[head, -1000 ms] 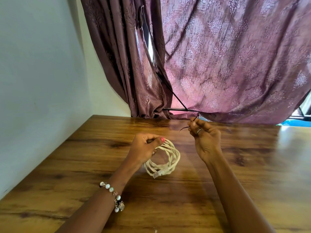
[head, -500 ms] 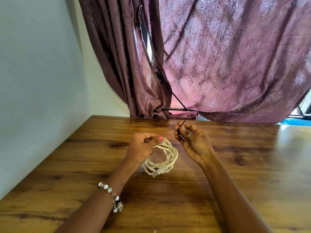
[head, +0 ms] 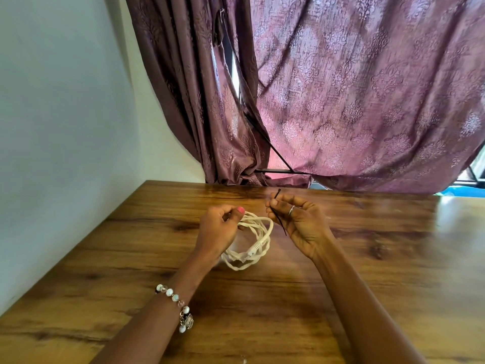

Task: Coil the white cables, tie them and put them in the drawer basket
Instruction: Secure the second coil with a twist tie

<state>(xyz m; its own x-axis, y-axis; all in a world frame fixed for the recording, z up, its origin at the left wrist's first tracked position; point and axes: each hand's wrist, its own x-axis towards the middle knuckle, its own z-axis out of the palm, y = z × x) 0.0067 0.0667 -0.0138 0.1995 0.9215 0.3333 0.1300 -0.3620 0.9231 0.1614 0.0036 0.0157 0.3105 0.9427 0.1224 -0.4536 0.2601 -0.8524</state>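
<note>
A white cable (head: 258, 241) is wound into a coil that stands on its edge on the wooden table (head: 367, 258). My left hand (head: 219, 228) pinches the coil's top between thumb and fingers. My right hand (head: 299, 222) is just right of the coil, palm toward me, and holds a thin black cable tie (head: 278, 218) between thumb and forefinger. The tie slants from above the fingers down across the palm, and its lower end is close to the coil. A white plug shows on the coil's lower part. No drawer basket is in view.
A purple patterned curtain (head: 354, 101) hangs behind the table's far edge. A pale wall (head: 65, 127) runs along the table's left side. A bright blue strip shows at the far right under the curtain.
My right hand has come down and left toward the coil with the black tie. The left hand and the coil have stayed almost still.
</note>
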